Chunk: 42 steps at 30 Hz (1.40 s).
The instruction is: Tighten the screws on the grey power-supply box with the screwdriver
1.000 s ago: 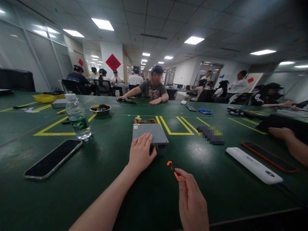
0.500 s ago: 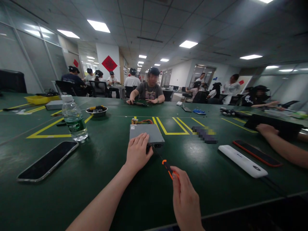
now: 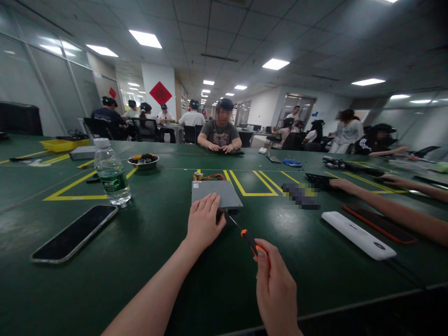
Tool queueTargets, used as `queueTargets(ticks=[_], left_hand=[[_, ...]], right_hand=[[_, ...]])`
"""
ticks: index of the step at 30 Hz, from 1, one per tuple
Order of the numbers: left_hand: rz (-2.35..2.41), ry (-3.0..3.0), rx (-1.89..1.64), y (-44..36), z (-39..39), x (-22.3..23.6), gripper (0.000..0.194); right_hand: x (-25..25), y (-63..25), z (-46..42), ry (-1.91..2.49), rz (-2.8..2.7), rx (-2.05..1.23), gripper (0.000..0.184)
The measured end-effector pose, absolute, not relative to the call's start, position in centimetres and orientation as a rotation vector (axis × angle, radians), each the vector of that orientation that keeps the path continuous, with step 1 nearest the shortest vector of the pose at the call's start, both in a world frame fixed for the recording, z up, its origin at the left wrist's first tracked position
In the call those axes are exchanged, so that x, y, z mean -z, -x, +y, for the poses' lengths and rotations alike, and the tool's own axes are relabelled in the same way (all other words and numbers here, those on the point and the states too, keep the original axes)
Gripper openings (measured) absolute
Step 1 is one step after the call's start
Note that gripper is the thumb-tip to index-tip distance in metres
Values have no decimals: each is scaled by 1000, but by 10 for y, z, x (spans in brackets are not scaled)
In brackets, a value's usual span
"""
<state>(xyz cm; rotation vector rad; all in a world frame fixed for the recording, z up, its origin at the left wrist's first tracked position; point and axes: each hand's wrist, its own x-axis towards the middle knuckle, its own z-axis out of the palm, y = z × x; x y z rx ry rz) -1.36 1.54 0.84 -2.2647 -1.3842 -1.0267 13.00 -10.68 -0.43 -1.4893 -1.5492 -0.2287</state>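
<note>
A grey metal power supply unit (image 3: 229, 194) lies on the green table (image 3: 210, 298) in front of me. Colored wires (image 3: 213, 177) come out behind it. My left hand (image 3: 206, 219) is closed over its near left part, fingers laid across the top and thumb bent down at the front side. In my right hand (image 3: 277, 282) is an orange-and-black screwdriver (image 3: 250, 240), gripped by the handle. Its thin shaft slants up and left to the unit's near face. Whether the tip sits in a screw is too small to tell.
At left are a phone (image 3: 75, 233), a water bottle (image 3: 112, 175) and a metal bowl (image 3: 143, 162) with small items. A white device (image 3: 359, 234) and an orange-edged black one (image 3: 380, 224) lie right, beneath a co-worker's arm (image 3: 385, 203). Another person (image 3: 221, 128) sits opposite.
My hands keep their grip; the screwdriver is held slightly differently against the unit. The co-worker's arm at right has reached farther left, with the dark panel lowered. The person opposite has brought both hands together.
</note>
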Motion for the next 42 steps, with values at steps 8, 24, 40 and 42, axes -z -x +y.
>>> queueTargets(ticks=[8, 24, 40, 42], left_hand=[[-1367, 2264, 1054, 12, 15, -10, 41], [-1378, 2259, 1035, 12, 15, -9, 41], [-1388, 2245, 1024, 12, 16, -9, 41], [-1387, 2244, 1026, 12, 16, -9, 40]], right_hand=[[14, -118, -112, 1338, -1742, 337, 29], [14, -123, -109, 1381, -1640, 257, 26], [10, -125, -108, 1441, -1642, 251, 26], [11, -123, -109, 1402, -1689, 275, 28]])
